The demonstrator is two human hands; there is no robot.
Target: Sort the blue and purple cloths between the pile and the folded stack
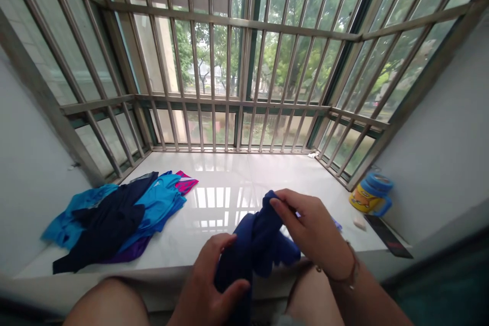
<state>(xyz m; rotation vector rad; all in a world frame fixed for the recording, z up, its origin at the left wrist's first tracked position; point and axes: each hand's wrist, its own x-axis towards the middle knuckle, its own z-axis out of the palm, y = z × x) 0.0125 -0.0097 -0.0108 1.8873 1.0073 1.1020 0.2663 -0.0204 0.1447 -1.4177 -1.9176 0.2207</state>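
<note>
A dark blue garment (254, 237) hangs bunched and twisted over the front edge of the white sill, between my hands; its exact kind cannot be made out. My right hand (315, 226) pinches its top end between thumb and fingers. Lower down, my left hand (214, 277) curves around the cloth, thumb in front and some fingers hidden. A small bit of blue-purple cloth (336, 224) shows behind my right hand, mostly covered.
On the left of the glossy white sill (214, 168) lies a loose pile of clothes (114, 219) in light blue, navy, purple and pink. To the right are a yellow-and-blue mug (369, 194), a small pale lump (359, 222) and a flat black object (387, 236). Metal window bars (237, 102) enclose the sill.
</note>
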